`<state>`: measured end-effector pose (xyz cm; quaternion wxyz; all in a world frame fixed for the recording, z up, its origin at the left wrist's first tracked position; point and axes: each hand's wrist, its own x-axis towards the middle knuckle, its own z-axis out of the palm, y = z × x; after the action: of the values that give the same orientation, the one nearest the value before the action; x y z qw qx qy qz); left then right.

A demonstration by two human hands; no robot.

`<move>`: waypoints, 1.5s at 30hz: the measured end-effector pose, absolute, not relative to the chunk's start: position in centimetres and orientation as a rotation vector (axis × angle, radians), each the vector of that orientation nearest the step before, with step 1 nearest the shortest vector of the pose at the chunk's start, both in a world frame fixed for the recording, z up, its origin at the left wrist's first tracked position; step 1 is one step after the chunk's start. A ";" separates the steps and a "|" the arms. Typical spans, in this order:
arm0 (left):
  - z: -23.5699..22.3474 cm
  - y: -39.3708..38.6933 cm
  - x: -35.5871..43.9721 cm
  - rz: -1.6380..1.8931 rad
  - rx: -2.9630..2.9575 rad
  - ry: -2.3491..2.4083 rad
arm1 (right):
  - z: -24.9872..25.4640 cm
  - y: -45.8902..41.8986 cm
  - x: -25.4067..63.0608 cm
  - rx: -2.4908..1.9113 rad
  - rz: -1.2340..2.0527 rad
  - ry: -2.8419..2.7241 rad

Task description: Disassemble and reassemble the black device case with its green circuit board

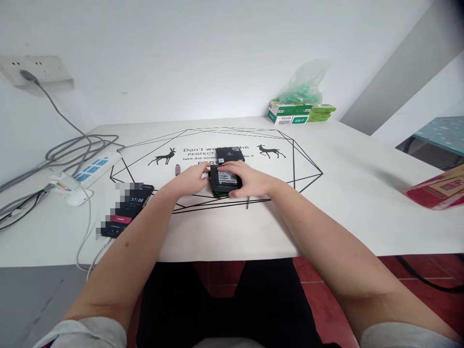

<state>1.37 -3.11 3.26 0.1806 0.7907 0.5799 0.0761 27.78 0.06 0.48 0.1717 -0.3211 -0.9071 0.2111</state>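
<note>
A flat black device (227, 179) with a white printed label lies near the middle of the white table, and a bit of green shows along its lower edge. My right hand (252, 178) holds it, fingers over the top and thumb at the lower right corner. At its left edge, the closed fingers of my left hand (194, 178) grip the side. Just behind lies a flat black panel (230, 153) with a small pale sticker. A thin dark rod (247, 202) rests below my right hand. To the left of my left hand is a small pinkish object (177, 170).
A phone (139, 200) showing a timer lies left of my left forearm. Beyond it are a white power strip (97, 166) and coiled grey cables (83, 145). Green-and-white boxes (290, 110) under a plastic bag (306, 84) stand at the back; a red package (438, 188) sits far right.
</note>
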 end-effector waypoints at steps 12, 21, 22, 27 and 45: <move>4.0 -3.7 0.8 0.027 2.265 1.423 | 0.4 1.1 27.5 -0.928 0.637 -2.648; 3.2 -3.1 1.1 0.177 2.274 1.302 | 0.5 1.1 27.6 -0.961 0.692 -2.640; 3.2 -3.1 1.1 0.176 2.277 1.303 | 0.5 1.0 27.6 -0.966 0.689 -2.646; 3.8 -3.6 1.2 0.169 2.273 1.353 | 0.7 0.9 27.6 -0.967 0.683 -2.640; 3.7 -3.4 1.3 0.121 2.311 1.298 | 0.7 1.0 27.7 -0.922 0.772 -2.629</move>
<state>1.26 -3.39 3.74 0.2416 0.8453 0.4746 0.0441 27.71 0.99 0.71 0.1248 -0.3165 -0.9022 0.2650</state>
